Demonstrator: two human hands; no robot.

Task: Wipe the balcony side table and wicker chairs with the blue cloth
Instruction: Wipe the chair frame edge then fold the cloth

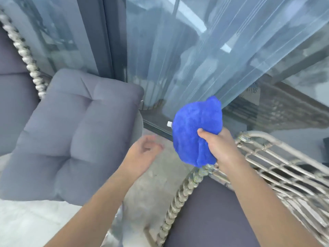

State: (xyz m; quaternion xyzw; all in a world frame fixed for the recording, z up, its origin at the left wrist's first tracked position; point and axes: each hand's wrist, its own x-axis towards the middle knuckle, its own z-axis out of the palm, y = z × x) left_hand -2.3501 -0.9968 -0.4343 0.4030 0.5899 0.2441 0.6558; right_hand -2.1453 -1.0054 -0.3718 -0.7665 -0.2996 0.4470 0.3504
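— Head view first: what's in your right hand [219, 147]?

— My right fingers [203, 133] are curled round the blue cloth [196, 131], bunched into a ball. I hold it just above the woven front rim of the wicker chair [187, 186] on my right, whose dark seat pad [211, 211] shows below my forearm. Whether the cloth's lower end touches the rim, I cannot tell.

— And the left?

— My left hand [144, 151] holds nothing; its fingers are loosely bent, over the concrete floor [151, 177] between the two seats.

— What's beside it?

— A grey tufted cushion [76, 132] lies to the left. A round pale edge [141, 120] peeks out under its far right corner; I cannot tell what it belongs to. Another twisted wicker rim [26, 56] runs along the upper left. A sheer curtain [204, 56] hangs behind glass ahead.
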